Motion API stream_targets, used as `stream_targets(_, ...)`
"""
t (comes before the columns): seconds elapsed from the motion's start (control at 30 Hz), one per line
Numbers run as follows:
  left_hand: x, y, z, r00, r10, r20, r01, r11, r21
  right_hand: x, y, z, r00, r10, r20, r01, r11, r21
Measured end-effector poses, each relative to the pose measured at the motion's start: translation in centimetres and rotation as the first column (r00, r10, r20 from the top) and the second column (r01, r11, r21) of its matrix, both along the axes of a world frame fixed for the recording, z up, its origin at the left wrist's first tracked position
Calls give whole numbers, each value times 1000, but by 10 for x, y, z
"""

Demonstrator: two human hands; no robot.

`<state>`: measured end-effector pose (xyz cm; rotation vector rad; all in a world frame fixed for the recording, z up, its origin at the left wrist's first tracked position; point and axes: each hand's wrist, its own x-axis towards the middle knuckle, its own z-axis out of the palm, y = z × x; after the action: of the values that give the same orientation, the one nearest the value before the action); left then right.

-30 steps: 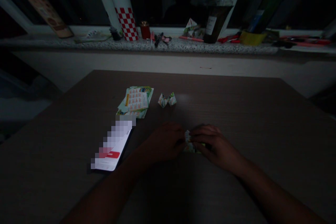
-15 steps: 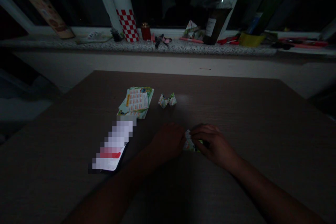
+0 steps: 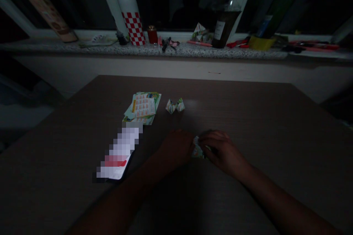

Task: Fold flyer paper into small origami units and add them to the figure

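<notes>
A small printed piece of paper (image 3: 196,150), green and white, lies on the brown table (image 3: 237,110) between my hands. My left hand (image 3: 178,147) is closed at the paper's left edge, its fingertips mostly hidden. From the right, my right hand (image 3: 223,150) bends its fingers over the paper, thumb and fingertips close together on it. Part of the paper is covered by these fingers. Beyond my hands sits a folded paper shape (image 3: 175,105) with two pointed halves. To its left is a loose stack of similar printed papers (image 3: 143,106).
A phone (image 3: 118,154) with a lit, blurred-out screen lies left of my left forearm. Along the granite windowsill (image 3: 182,51) stand a white bottle with red checks (image 3: 132,18), a red jar (image 3: 152,35), a dark cup (image 3: 223,29) and a green bottle (image 3: 281,7).
My right hand's fingers have shifted very slightly left over the paper, covering a little more of its right side. The camera view has moved a touch; the other things stay in place.
</notes>
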<state>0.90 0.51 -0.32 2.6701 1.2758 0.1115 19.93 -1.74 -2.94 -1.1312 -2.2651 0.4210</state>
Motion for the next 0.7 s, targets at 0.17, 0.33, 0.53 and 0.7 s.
stream_targets(0.17,1,1,1,1000,4,-3,-4,1000,-13,-3,-1,-1,999,-31,17,31,999,18)
stream_targets(0.33,0,2,4,1000,4,4,-4,999,-44,-8,-2,-1,996,-86,10,86,996,18)
stream_targets(0.53,1,3,3,1000,-8,-7,8,1000,-27,-4,0,-2,998,-67,17,67,997,-40)
stream_targets(0.7,-1,3,2,1000,4,1,-4,1000,-19,11,4,2,998,54,-29,-57,991,-118)
